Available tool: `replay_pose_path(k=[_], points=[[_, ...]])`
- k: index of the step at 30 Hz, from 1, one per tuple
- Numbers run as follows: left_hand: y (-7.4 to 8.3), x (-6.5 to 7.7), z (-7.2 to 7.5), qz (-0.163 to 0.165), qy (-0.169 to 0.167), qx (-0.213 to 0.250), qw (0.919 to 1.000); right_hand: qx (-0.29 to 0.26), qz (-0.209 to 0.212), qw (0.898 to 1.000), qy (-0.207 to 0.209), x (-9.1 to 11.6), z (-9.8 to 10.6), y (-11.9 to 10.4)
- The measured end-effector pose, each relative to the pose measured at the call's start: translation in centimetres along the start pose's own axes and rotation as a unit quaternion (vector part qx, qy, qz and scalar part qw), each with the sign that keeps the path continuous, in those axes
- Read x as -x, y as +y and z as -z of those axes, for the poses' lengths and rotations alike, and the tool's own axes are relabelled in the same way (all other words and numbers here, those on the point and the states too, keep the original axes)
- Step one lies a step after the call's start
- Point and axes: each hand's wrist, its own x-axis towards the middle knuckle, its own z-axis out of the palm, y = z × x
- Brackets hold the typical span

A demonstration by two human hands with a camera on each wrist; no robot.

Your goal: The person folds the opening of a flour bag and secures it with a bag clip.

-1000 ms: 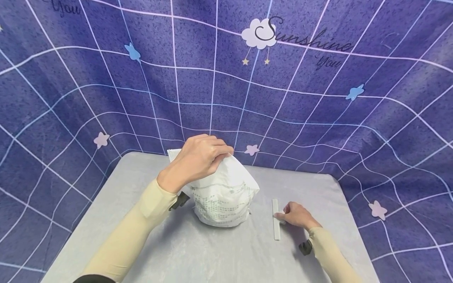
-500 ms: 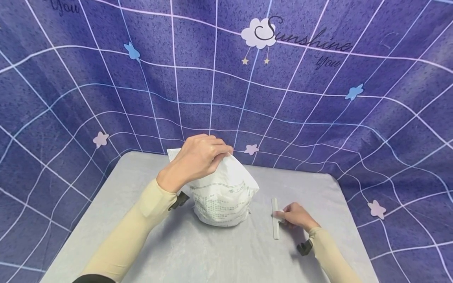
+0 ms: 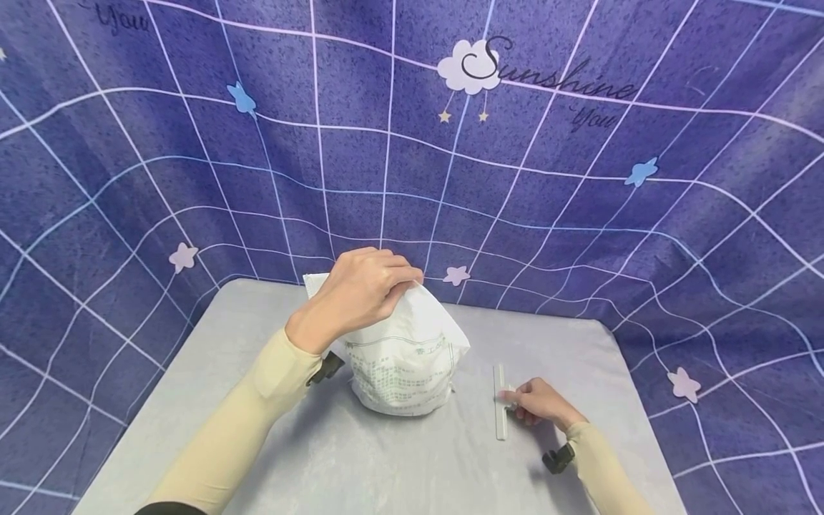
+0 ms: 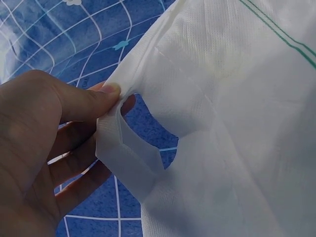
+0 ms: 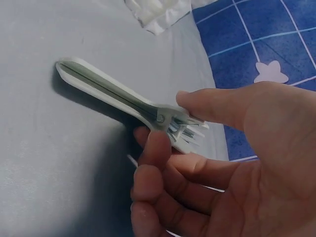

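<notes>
Left grip (image 3: 363, 290) pinches the bag (image 3: 405, 368) by its top edge, bag sitting on the counter (image 3: 412, 472); to its right, right grip (image 3: 539, 402) pinches the clip (image 3: 500, 420), though whether that touches the counter is hard to tell.

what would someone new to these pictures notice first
Probably the purple-blue grid backdrop, with a white cloud near its top behind the word "Sunshine". Next, the white bag near the middle of the head view, on the grey tabletop, its top edge pinched by the left hand. To its right, the right hand pinches a slim, pale clip.
</notes>
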Motion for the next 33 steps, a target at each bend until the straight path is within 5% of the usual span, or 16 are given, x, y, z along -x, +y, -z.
replay_pose_path(k=[18,33], points=[[-0.2,-0.1,-0.1,-0.004,0.003,0.006,1.0000,-0.028,-0.019,0.999,0.002,-0.3,-0.4,0.3],[-0.4,0.0,-0.2,-0.001,0.003,0.003,1.0000,-0.102,0.024,0.993,0.048,-1.0,0.2,-0.8]])
